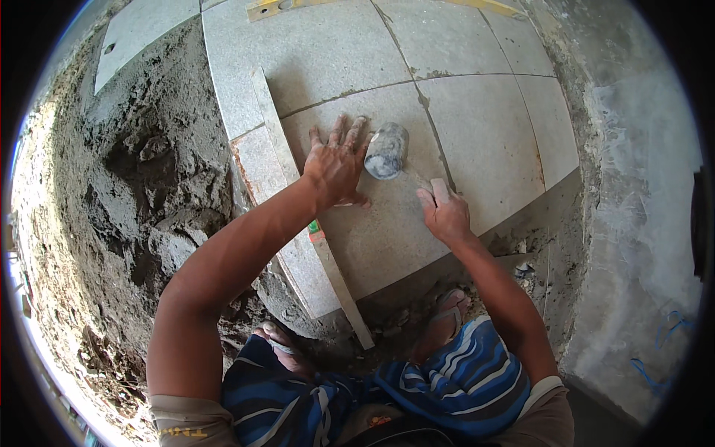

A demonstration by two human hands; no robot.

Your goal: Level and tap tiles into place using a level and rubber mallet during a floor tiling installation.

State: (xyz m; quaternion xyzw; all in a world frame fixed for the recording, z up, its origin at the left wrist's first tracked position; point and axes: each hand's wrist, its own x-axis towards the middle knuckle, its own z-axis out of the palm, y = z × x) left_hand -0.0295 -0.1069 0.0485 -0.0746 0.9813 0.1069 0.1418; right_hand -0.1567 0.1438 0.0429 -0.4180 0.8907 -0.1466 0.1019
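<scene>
My left hand (335,160) lies flat on a light grey tile (365,253), fingers spread, beside a mallet's mottled grey cylindrical head (386,151). My right hand (447,212) grips the mallet's handle, lower and to the right, with the head over the same tile. A long pale level (339,280) with a green vial lies lengthwise along the tile's left side, crossing under my left forearm. Around them are other square tiles (480,134) with narrow, mortar-smeared joints.
Wet, lumpy grey mortar (160,208) fills the left side. A yellow straight tool (290,9) lies at the top. A grey concrete surface (633,194) runs along the right, with blue string (648,372). My sandalled feet stand at the tiles' near edge, among mortar.
</scene>
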